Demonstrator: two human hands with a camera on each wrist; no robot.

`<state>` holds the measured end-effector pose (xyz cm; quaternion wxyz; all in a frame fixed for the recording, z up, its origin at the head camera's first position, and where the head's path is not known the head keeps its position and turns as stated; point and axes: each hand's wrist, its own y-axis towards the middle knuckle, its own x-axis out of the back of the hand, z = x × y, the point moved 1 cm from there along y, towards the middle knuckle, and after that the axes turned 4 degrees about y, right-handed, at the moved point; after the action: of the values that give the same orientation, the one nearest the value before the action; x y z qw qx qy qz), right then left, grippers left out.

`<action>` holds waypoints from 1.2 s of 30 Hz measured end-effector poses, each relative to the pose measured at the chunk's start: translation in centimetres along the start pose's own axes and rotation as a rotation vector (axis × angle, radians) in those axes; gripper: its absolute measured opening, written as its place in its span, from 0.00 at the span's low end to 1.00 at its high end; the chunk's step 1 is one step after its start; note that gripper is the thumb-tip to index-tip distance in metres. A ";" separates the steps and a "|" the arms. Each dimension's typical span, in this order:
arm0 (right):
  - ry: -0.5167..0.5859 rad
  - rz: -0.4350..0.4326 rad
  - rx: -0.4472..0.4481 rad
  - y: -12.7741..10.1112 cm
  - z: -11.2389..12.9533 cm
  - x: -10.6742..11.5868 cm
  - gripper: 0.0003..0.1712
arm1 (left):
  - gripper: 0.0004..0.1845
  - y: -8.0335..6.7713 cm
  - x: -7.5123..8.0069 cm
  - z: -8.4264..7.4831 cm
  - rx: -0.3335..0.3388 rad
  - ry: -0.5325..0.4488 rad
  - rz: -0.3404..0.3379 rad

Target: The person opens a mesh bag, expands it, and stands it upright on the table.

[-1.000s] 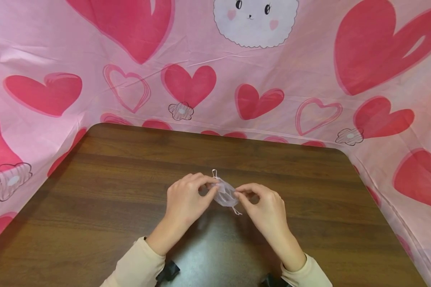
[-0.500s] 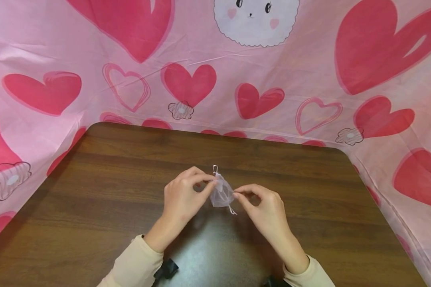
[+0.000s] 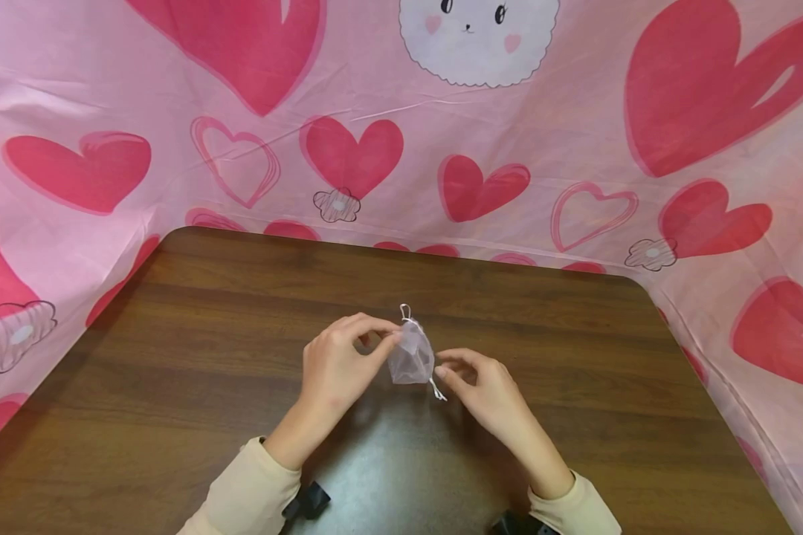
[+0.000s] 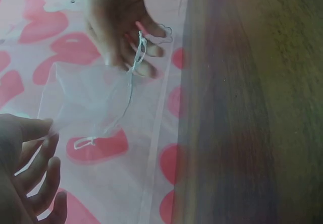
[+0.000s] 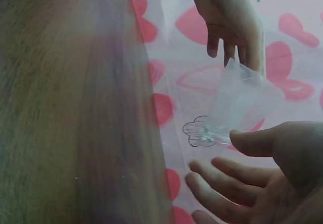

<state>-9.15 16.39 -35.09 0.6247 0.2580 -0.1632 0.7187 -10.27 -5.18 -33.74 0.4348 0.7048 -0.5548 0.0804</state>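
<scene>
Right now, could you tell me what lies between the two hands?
A small sheer drawstring pouch, pinched by the left hand and touched by the right hand, in the head view.

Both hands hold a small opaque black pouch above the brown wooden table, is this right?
Not quite: the pouch is sheer white, see-through, as the head view shows. The left hand and right hand do hold it above the brown wooden table.

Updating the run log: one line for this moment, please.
left hand: pinches organza pouch top | right hand: pinches its drawstring | pouch: held above table
</scene>
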 end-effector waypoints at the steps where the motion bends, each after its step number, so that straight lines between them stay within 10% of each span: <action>1: 0.021 0.031 -0.016 0.1 -0.2 -0.1 0.12 | 0.05 0.0 0.0 0.0 0.007 -0.005 0.002; 8: 0.240 0.088 -0.078 0.5 -0.9 -0.5 0.14 | 0.06 0.1 0.2 -0.1 0.075 -0.050 0.023; 19: 0.442 -0.111 -0.124 0.7 -0.7 0.2 0.10 | 0.06 0.3 0.2 0.2 0.083 -0.040 0.047; 36: 0.370 -0.233 0.005 1.2 -0.1 2.1 0.07 | 0.09 0.5 0.2 2.3 0.010 -0.008 0.200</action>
<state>-10.51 17.95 -33.84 0.7221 0.1406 -0.0129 0.6772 -11.46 -6.93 -34.82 0.4189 0.6484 -0.6236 0.1232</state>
